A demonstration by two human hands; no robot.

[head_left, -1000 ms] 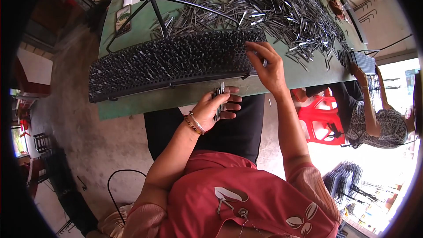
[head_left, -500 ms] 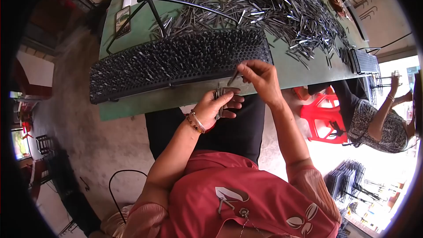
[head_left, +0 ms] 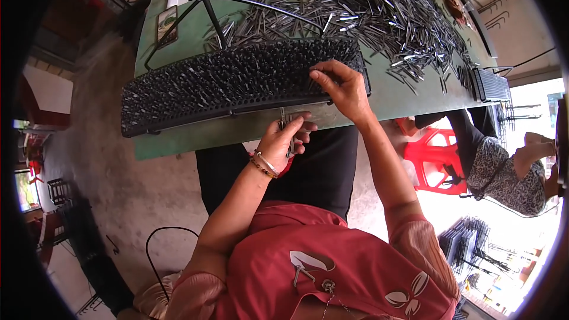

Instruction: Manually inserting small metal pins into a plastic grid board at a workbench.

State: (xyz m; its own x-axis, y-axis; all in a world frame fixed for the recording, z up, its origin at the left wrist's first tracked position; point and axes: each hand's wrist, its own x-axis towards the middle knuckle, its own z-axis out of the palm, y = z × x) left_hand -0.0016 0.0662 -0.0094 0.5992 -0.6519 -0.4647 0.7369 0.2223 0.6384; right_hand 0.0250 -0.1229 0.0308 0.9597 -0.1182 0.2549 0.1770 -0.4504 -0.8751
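A long black perforated rack (head_left: 195, 92) lies along the near edge of the green table, with many thin dark metal strips standing in its holes. My right hand (head_left: 347, 92) is at its right part, thumb and forefinger pinched over the holes. The strip in that pinch is hard to make out against the dark rack. Below the rack's front edge, my left hand (head_left: 283, 142) is closed around a small bundle of thin metal strips (head_left: 283, 120), their ends sticking up past the thumb.
A large heap of loose strips (head_left: 379, 9) covers the far part of the green table (head_left: 172, 148). A black metal frame (head_left: 207, 6) stands behind the rack. Another rack (head_left: 491, 83) lies at the right edge. A person (head_left: 507, 169) is by a red stool (head_left: 435, 157).
My right hand has moved up and left, carrying a strip from beside my left hand to the rack's holes. My left hand has shifted slightly left. The person at right has lowered an arm.
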